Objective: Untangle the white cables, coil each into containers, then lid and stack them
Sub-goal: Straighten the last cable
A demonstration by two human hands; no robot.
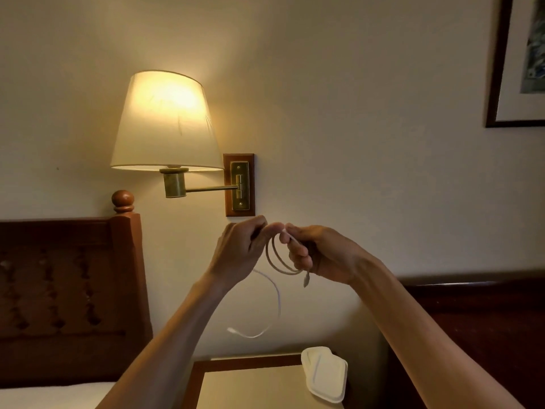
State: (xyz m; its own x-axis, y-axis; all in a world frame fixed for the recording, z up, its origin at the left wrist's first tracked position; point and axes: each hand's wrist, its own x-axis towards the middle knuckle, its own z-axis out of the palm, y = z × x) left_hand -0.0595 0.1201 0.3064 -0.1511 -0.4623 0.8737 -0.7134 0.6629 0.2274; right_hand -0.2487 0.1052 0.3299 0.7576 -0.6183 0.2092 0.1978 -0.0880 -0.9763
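Your left hand (239,249) and right hand (318,255) are raised in front of the wall, fingers curled around the white cable (278,262), which forms small loops between them. The cable's free tail hangs below, blurred, above the bedside table (253,385). A white lid (324,373) lies at the table's right edge.

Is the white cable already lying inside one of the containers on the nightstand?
No, the white cable is held up in the air, looped between the left hand and right hand, well above the nightstand.
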